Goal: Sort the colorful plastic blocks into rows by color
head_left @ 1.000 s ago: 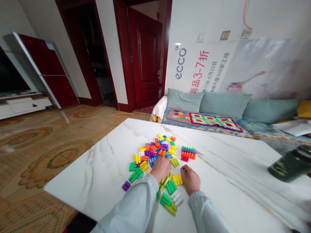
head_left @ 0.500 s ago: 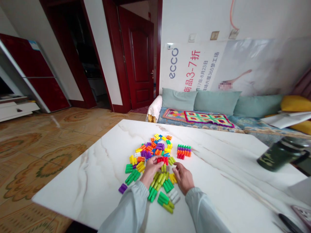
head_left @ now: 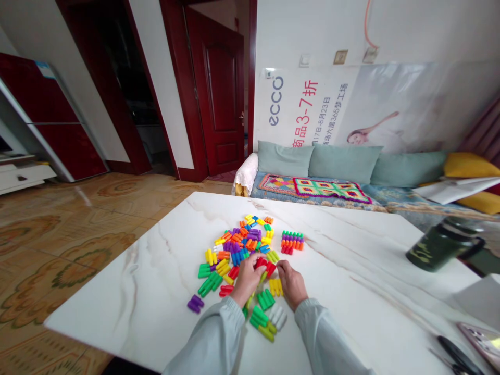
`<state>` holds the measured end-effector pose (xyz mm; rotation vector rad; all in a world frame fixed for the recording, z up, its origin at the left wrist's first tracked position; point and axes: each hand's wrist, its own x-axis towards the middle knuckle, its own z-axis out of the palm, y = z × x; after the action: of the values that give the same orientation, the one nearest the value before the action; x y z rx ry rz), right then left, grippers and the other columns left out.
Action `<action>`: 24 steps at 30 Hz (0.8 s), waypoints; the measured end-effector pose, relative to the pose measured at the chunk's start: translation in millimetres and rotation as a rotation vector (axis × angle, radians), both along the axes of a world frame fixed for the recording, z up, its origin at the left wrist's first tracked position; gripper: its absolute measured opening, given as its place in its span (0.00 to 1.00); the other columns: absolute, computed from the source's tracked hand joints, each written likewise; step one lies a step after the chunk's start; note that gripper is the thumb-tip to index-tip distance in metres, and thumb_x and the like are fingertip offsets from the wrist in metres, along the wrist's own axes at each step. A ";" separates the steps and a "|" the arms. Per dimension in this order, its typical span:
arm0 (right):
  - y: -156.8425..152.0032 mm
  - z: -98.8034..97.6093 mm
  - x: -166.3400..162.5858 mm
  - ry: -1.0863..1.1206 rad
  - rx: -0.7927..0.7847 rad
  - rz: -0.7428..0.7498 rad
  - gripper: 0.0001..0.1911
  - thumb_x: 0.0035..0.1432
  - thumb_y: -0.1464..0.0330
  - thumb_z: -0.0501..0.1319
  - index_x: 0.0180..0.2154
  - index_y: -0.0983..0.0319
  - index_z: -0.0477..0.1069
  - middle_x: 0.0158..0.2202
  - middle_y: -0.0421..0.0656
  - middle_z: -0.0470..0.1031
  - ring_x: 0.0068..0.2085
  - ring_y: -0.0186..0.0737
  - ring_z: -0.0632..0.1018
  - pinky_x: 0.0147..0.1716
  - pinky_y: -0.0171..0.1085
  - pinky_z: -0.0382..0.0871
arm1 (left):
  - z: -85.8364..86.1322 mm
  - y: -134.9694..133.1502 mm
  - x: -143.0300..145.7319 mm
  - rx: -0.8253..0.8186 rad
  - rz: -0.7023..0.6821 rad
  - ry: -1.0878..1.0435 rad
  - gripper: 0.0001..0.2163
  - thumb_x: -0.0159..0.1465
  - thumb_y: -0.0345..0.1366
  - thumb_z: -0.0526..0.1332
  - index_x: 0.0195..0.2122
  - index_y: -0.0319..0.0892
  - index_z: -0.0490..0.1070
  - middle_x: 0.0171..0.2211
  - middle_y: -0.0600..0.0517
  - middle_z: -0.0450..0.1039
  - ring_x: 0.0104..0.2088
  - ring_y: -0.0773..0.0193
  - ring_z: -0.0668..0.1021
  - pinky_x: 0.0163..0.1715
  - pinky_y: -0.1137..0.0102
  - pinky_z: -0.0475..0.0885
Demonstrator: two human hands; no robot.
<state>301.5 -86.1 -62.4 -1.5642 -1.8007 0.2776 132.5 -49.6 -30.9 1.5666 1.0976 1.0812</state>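
Colourful plastic building blocks shaped like joined short tubes lie over the white marbled table [head_left: 156, 271]. My left hand [head_left: 246, 281] pinches a red block [head_left: 270, 267] between thumb and fingers, above the pile. Close on its right, my right hand [head_left: 292, 284] has its thumb and fingertips together at the block's right end. A yellow-green piece hangs below the red one, partly hidden by my left hand. Under and around my hands are green blocks [head_left: 266, 299], a yellow block [head_left: 275, 287] and a grey-white block [head_left: 278, 316].
Joined rows of green, purple, orange and red blocks [head_left: 292, 241] stand right of the loose pile [head_left: 242, 239]. A dark green flask [head_left: 439, 245] is at the table's right, with scissors [head_left: 457, 351] and a phone [head_left: 480, 341] near its front corner. Behind is a cushioned sofa [head_left: 281, 182].
My right hand has closed in on the red block, its fingertips now at the end. The red block has turned and tilted in my left hand. The view has shifted slightly.
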 end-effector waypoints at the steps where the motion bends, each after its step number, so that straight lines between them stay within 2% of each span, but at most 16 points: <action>1: -0.5 0.8 -0.2 0.001 0.000 0.005 0.16 0.69 0.61 0.42 0.40 0.59 0.65 0.33 0.45 0.78 0.32 0.42 0.80 0.32 0.36 0.69 | -1.8 0.2 -1.3 0.010 0.026 0.004 0.16 0.56 0.26 0.62 0.46 0.40 0.75 0.42 0.46 0.79 0.42 0.58 0.80 0.45 0.65 0.74; 4: -3.9 4.5 -1.3 0.020 0.003 0.058 0.14 0.68 0.59 0.45 0.44 0.60 0.63 0.33 0.43 0.77 0.32 0.41 0.79 0.32 0.35 0.68 | -3.2 0.1 -4.1 0.022 0.019 -0.003 0.16 0.56 0.27 0.63 0.46 0.41 0.75 0.41 0.46 0.79 0.41 0.58 0.80 0.43 0.66 0.74; 8: -7.4 7.4 -2.1 0.007 -0.026 0.100 0.19 0.68 0.59 0.46 0.54 0.62 0.59 0.37 0.45 0.77 0.33 0.42 0.79 0.32 0.36 0.68 | 3.3 -3.1 -5.1 0.033 -0.086 0.014 0.15 0.54 0.27 0.64 0.44 0.41 0.76 0.39 0.47 0.79 0.39 0.58 0.80 0.42 0.67 0.73; 11: -7.0 7.2 -1.9 -0.073 -0.057 0.097 0.19 0.68 0.60 0.45 0.54 0.61 0.61 0.40 0.47 0.79 0.36 0.44 0.80 0.36 0.37 0.68 | 6.1 -7.3 -4.5 0.072 -0.158 0.099 0.13 0.54 0.28 0.64 0.42 0.41 0.77 0.36 0.49 0.79 0.38 0.58 0.79 0.42 0.66 0.72; 15: -4.9 6.2 -2.3 -0.136 -0.095 0.098 0.14 0.68 0.64 0.45 0.44 0.60 0.67 0.37 0.46 0.79 0.36 0.41 0.80 0.35 0.34 0.67 | 1.2 -11.8 0.2 0.117 -0.028 0.178 0.14 0.55 0.27 0.63 0.42 0.42 0.77 0.36 0.49 0.79 0.39 0.57 0.78 0.44 0.64 0.71; 19: -3.1 3.5 -2.2 -0.160 -0.097 0.072 0.15 0.68 0.64 0.43 0.41 0.61 0.66 0.33 0.46 0.78 0.33 0.41 0.79 0.32 0.34 0.64 | -6.3 -15.7 9.1 0.111 0.084 0.206 0.13 0.57 0.28 0.61 0.43 0.44 0.77 0.39 0.48 0.79 0.42 0.55 0.78 0.46 0.63 0.70; 24: -2.0 0.3 -0.5 -0.162 -0.091 0.060 0.16 0.68 0.63 0.42 0.39 0.61 0.65 0.31 0.46 0.77 0.30 0.41 0.77 0.29 0.34 0.61 | -7.4 -19.2 14.4 0.122 0.107 0.234 0.15 0.59 0.28 0.59 0.46 0.46 0.74 0.44 0.48 0.78 0.46 0.54 0.77 0.49 0.62 0.68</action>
<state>301.0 -88.1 -62.1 -1.6377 -1.9874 0.2711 146.9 -68.8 -38.3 1.7825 1.3056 1.0723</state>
